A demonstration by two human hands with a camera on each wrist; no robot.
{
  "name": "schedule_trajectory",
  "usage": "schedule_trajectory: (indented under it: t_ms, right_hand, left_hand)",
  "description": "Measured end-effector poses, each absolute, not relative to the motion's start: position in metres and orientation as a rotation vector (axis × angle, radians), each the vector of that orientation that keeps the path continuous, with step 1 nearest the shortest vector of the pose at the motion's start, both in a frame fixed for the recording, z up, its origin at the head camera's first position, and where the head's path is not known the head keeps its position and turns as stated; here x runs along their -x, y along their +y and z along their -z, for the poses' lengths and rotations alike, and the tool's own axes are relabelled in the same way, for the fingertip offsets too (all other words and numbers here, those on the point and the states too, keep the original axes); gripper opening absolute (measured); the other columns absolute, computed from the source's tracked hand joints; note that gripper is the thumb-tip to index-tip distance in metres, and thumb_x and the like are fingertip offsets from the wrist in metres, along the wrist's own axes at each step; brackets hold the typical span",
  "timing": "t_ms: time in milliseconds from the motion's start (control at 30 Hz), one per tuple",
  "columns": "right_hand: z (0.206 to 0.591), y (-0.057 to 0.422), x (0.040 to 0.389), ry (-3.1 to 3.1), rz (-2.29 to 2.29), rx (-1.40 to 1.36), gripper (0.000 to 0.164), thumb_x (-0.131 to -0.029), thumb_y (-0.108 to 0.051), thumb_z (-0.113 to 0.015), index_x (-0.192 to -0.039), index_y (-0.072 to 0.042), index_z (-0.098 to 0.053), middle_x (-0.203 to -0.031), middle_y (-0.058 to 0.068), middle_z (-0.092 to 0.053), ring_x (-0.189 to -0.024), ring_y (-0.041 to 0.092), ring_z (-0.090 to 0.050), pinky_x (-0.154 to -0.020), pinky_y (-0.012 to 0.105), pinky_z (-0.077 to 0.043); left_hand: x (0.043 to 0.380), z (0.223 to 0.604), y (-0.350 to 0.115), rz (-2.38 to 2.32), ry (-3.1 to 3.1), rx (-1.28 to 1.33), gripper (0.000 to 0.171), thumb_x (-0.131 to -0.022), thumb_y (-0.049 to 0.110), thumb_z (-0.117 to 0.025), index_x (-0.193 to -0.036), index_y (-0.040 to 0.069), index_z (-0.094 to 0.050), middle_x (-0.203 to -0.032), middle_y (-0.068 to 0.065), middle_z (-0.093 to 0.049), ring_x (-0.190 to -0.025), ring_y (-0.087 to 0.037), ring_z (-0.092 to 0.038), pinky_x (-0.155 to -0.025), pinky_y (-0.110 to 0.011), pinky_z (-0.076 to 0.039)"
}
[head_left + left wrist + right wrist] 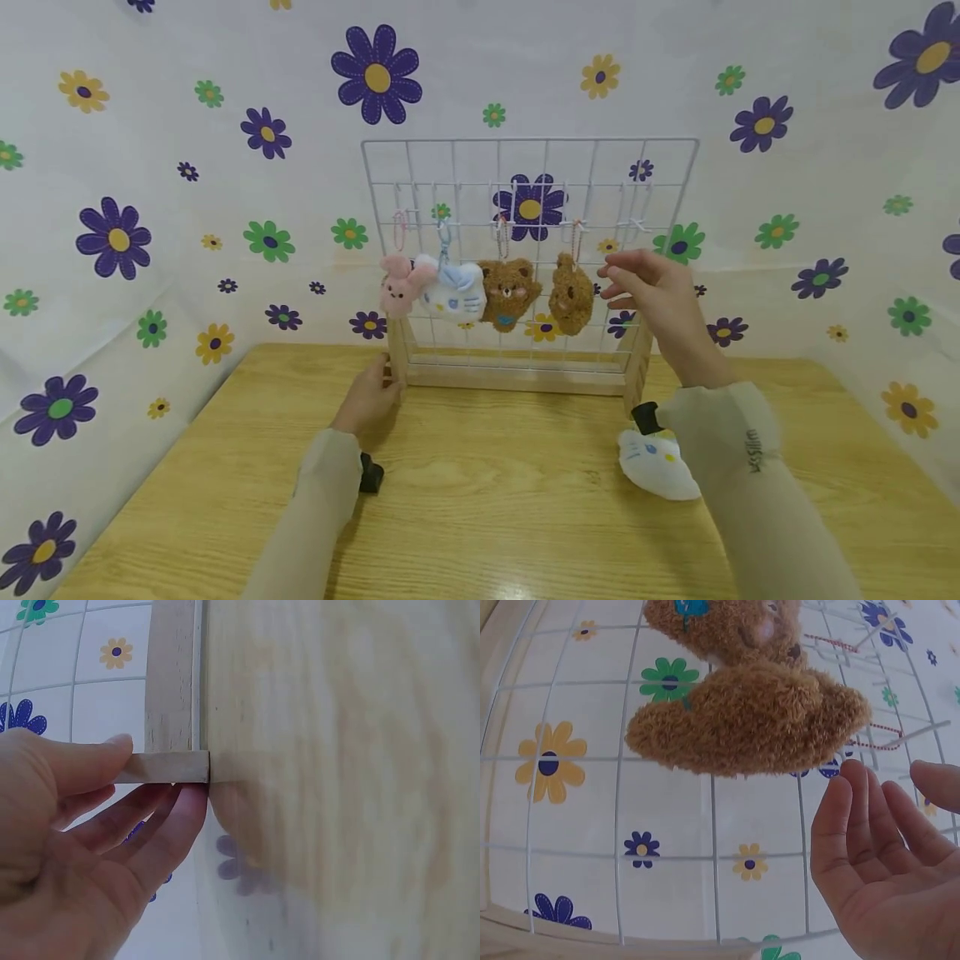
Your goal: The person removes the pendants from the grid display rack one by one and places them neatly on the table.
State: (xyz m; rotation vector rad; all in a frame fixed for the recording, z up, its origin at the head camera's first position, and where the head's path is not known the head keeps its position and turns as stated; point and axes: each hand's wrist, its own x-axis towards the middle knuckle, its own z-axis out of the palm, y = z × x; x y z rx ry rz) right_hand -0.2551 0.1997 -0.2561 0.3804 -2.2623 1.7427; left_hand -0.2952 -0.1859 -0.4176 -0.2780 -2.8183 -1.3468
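A white wire grid rack [521,368] on a wooden base holds a row of plush keychains. My left hand [369,397] grips the wooden upright [169,766] at the rack's left end, thumb on one side and fingers on the other. Beside the rightmost plush, a fuzzy brown bear [572,298] turned sideways, hovers my right hand [662,304]. Its fingers are loosely bent with nothing between them. In the right wrist view the fingertips [838,796] are just below the brown bear [742,724], which hangs by a red bead chain [881,746].
Left of that bear hang another brown bear [507,292], a white cat plush [452,293] with a blue bow and a pink plush [400,287]. A white plush [654,467] lies on the wooden table [487,500], partly behind my right sleeve. Bare hooks [636,223] stick out at the right.
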Motion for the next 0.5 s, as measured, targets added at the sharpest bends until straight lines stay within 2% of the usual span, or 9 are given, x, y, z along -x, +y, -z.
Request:
schedule_trajectory:
  t_ms: [200, 500]
  right_hand:
    - [0.251, 0.188, 0.261, -2.272, -1.730, -0.346, 0.041, -0.108, -0.019, -0.052, -0.141, 0.005, -0.051, -0.128, 0.014, -0.062, -0.090, 0.010, -0.066, -0.082, 0.020, -0.058]
    - [0.244, 0.180, 0.269, -2.264, -1.705, -0.304, 0.039, -0.107, -0.019, -0.053, -0.138, 0.006, -0.054, -0.127, 0.013, -0.061, -0.086, 0.009, -0.066, -0.081, 0.024, -0.060]
  left_hand:
    - [0.294, 0.417, -0.186, 1.365, -2.822, 0.255, 0.050, -0.103, -0.002, -0.052, -0.149, -0.009, -0.032, -0.138, -0.035, -0.050, -0.125, -0.048, -0.054, -0.100, -0.054, -0.052]
    - [0.292, 0.415, -0.185, 1.335, -2.826, 0.288, 0.045, -0.103, -0.003, -0.050, -0.145, -0.010, -0.035, -0.133, -0.036, -0.053, -0.120, -0.048, -0.057, -0.096, -0.053, -0.055]
